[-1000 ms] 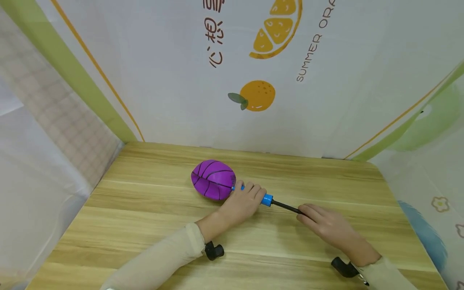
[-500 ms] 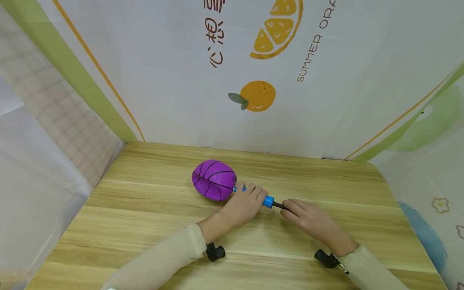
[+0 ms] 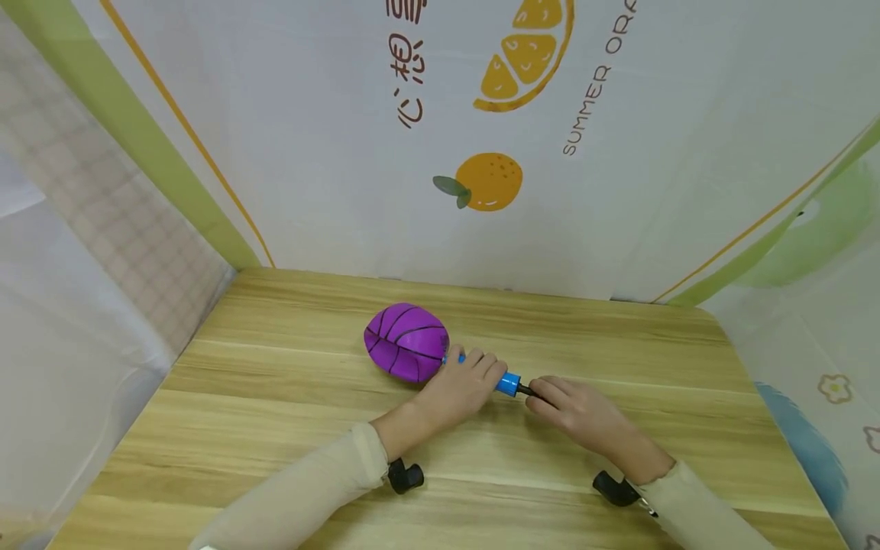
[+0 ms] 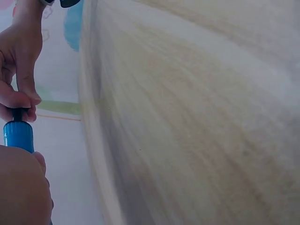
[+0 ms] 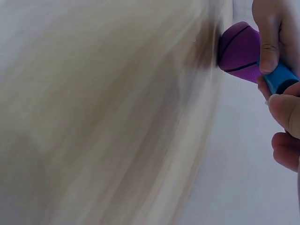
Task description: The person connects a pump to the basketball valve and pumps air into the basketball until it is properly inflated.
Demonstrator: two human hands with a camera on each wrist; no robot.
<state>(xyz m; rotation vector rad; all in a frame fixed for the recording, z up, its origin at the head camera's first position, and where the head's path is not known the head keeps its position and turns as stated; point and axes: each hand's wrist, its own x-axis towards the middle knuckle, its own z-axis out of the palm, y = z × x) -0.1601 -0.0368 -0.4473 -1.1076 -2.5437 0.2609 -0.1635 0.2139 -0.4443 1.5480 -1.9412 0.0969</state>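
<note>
A purple ball (image 3: 407,341) with black basketball lines lies on the table, its near left side dented inward. My left hand (image 3: 462,389) grips the blue barrel of a hand pump (image 3: 509,383), whose far end meets the ball's right side. The contact point is partly hidden behind my fingers. With my right hand (image 3: 584,418) I hold the pump's black handle end, close to the barrel, so only a short bit of dark rod shows. In the right wrist view the left thumb lies along the blue barrel (image 5: 280,77), and the ball (image 5: 240,51) is behind it.
The wood-grain table (image 3: 275,443) ends at a white printed cloth (image 3: 330,191) at the back. More cloth hangs at the left and right sides. A black wrist camera (image 3: 406,477) sits under each forearm.
My right hand has moved left toward the barrel, and the black rod has slid in until little of it shows. My left hand and the ball have hardly moved.
</note>
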